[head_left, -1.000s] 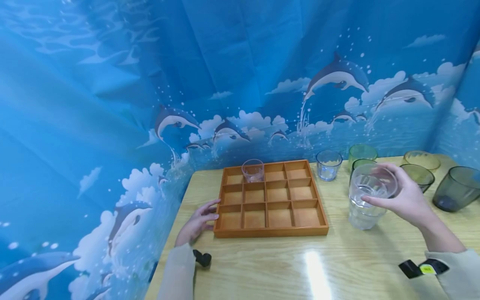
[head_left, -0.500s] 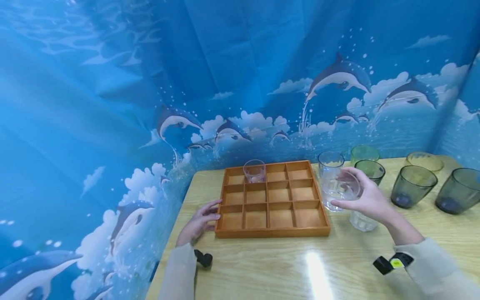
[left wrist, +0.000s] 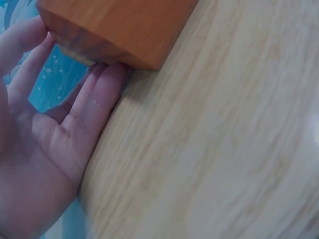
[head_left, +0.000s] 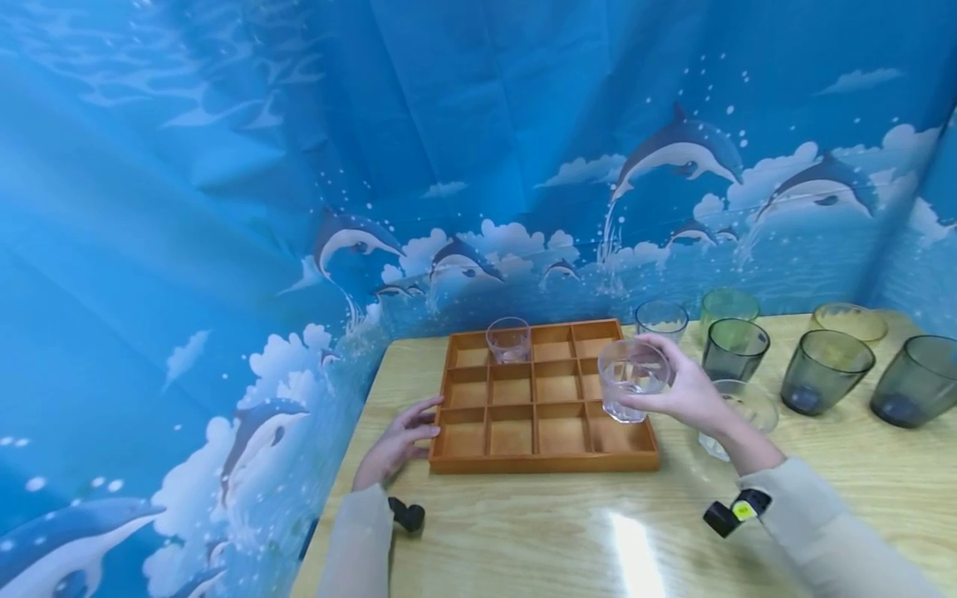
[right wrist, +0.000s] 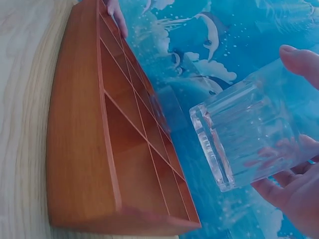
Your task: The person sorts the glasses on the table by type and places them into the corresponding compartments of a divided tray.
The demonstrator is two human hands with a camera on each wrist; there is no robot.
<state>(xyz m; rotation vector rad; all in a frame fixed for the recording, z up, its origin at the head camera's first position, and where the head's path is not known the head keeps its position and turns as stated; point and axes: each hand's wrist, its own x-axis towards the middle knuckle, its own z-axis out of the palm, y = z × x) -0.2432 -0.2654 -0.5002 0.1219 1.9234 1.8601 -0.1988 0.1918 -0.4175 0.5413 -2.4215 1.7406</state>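
Right of centre in the head view, the right hand [head_left: 688, 394] holds a clear glass [head_left: 624, 371], its grip spread around it; the right wrist view adds the thick base. The left hand [left wrist: 50, 144], fingers extended, touches the wooden tray [head_left: 542, 463]; only its wrist view shows the palm.

1. Here, a pale left sleeve [head_left: 357, 536] and right sleeve [head_left: 818, 519] are worn!
2. A black left camera [head_left: 409, 517] is worn, too.
3. The black right camera [head_left: 721, 519] is brightened by a yellow-green label [head_left: 743, 510] (print unreadable)!
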